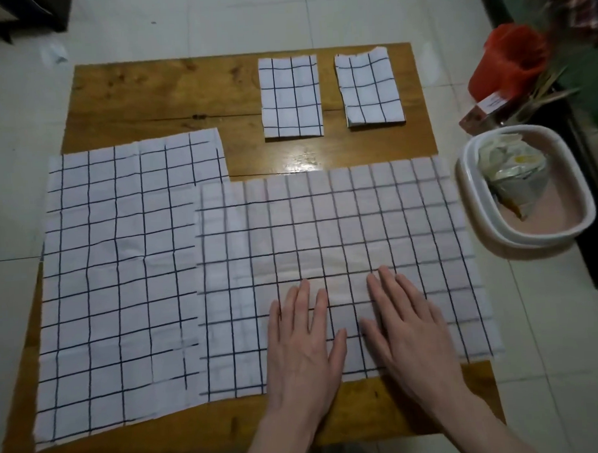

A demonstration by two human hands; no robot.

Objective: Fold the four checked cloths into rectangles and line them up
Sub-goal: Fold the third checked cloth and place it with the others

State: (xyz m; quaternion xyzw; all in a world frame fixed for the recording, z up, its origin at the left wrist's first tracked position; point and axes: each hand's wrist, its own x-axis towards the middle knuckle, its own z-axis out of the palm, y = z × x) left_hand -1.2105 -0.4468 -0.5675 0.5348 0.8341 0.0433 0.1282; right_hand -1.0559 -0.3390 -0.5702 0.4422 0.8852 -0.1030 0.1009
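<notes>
left hand (304, 342) | right hand (403, 328) | both flat, fingers straight, on unfolded cloth (342, 231)

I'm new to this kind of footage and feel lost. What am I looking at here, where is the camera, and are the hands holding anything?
There is no machine here: a person wears a camera on the head, looking down at a wooden table. The left hand and right hand lie flat, fingers straight, on an unfolded checked cloth, pressing it; nothing is gripped. That cloth overlaps another unfolded cloth on the left. Two folded cloths lie side by side at the far edge. Beside the table stands a white tub.
</notes>
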